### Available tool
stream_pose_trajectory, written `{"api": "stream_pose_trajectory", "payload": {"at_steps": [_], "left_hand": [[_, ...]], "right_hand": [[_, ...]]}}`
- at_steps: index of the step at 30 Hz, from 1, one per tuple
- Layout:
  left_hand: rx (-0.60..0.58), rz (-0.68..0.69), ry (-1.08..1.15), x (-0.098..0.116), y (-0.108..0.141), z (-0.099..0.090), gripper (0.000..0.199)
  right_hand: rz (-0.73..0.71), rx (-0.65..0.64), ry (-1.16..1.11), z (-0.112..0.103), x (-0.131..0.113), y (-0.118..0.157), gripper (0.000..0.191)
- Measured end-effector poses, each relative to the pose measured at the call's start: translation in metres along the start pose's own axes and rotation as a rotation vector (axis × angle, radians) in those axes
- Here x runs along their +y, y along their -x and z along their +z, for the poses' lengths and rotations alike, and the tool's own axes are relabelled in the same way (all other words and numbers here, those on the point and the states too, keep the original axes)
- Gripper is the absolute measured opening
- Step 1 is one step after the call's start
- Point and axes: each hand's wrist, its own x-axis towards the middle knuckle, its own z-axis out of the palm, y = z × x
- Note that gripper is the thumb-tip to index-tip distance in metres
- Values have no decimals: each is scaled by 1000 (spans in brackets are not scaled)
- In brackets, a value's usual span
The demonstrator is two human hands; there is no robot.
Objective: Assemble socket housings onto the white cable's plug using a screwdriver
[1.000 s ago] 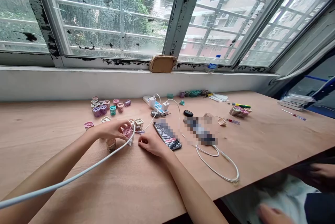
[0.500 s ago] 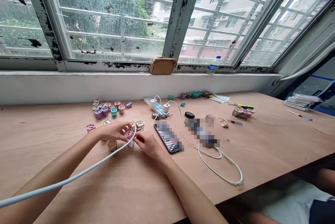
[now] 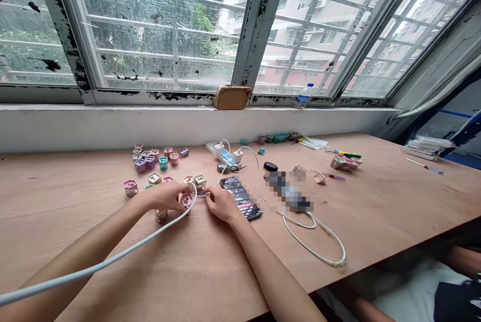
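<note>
No words, brands or numbers can be read anywhere. The blue label on the plastic water bottle (image 3: 303,97) by the window, the blue panel on the white power strip (image 3: 225,156) and the patterned phone case (image 3: 240,196) are too small or pixelated to make out.

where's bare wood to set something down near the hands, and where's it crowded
Open wood lies left of the pink housing, between the right forearm and the looped white cable, and right of that cable. Crowded: around the left hand and right hand, among the small plastic housings, and by the power strip.
</note>
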Motion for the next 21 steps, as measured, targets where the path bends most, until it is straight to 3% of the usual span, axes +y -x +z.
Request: {"api": "stream_pose_trajectory", "payload": {"at_steps": [4, 8, 14, 17, 21], "left_hand": [[-9, 3, -13, 6, 4, 1, 27], [0, -16, -36, 7, 5, 2, 34], [90, -33, -137, 10, 0, 6, 37], [169, 11, -201, 10, -5, 12, 27], [286, 76, -289, 6, -12, 18, 20]], "right_hand": [[-11, 0, 19, -2, 0, 0, 19], [52, 112, 16, -5, 2, -1, 12], [139, 290, -23, -5, 9, 0, 44], [99, 293, -50, 0, 10, 1, 51], [-7, 219, -80, 12, 8, 0, 44]]}}
